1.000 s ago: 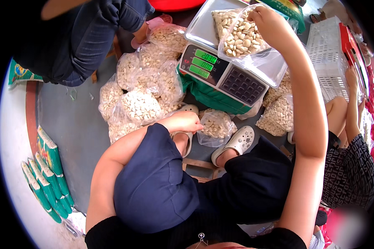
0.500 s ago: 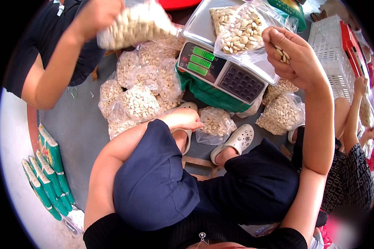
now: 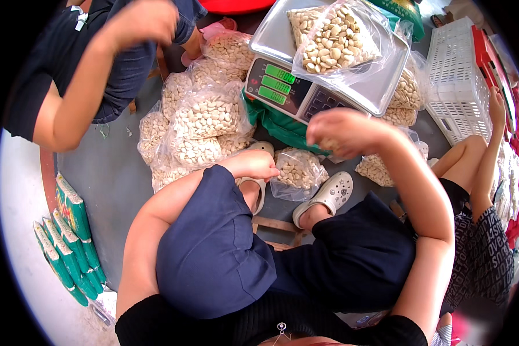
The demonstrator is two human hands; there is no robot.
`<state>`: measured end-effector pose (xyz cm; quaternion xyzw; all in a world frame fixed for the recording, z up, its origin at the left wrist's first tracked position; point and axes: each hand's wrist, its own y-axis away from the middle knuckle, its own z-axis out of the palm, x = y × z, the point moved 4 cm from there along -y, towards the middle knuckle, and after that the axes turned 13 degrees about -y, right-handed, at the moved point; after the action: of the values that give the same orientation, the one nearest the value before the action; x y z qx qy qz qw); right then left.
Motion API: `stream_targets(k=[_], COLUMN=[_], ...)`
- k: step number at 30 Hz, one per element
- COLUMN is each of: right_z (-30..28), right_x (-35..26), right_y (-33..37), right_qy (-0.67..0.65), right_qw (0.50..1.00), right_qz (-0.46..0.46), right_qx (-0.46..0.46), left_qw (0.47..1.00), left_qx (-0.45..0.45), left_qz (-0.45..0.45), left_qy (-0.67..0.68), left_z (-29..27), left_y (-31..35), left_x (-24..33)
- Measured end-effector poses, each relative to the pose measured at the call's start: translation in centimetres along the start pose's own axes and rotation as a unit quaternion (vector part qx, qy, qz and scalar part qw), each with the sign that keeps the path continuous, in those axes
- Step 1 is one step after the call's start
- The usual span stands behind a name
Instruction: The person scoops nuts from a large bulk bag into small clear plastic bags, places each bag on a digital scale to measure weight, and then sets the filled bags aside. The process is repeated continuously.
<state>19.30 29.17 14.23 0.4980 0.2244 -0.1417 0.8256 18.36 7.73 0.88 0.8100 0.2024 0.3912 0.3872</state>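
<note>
My left hand is closed, its fingertips at the rim of a clear plastic bag part filled with pale pumpkin seeds, on the floor between my feet. My right hand, blurred, is curled around some pumpkin seeds in front of the scale's keypad. A fuller, open bag of pumpkin seeds lies on the steel pan of the digital scale, whose green display is lit.
Filled seed bags are piled left of the scale. A co-worker's hand is above them. To the right stand a white plastic crate and another seated person. Green packets lie far left.
My right hand has come down from beside the bag on the scale toward me. The co-worker's bag now lies on the pile, out of that person's hand. My left hand has stayed put.
</note>
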Motion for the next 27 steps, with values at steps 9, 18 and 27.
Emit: stream_targets(k=[9,18,27], right_z=[1.4,2.3,-9.4], right_x=[15.8,-2.0,-7.1], right_y=[-11.8,0.8,6.2], right_qy=[0.134,0.525,0.466], right_qw=[0.986,0.833,0.737], right_qz=[0.079,0.083,-0.034], right_qx=[0.056,0.154,0.488], left_qw=[1.000,0.959,0.841], left_qx=[-0.016,0.178,0.481], left_qz=[-0.002,-0.080,-0.113], left_qy=[-0.025,-0.205,-0.220], left_z=[-0.8,-10.4,-24.5], left_y=[0.0,6.6,5.0], left_x=[0.7,2.1,6.0])
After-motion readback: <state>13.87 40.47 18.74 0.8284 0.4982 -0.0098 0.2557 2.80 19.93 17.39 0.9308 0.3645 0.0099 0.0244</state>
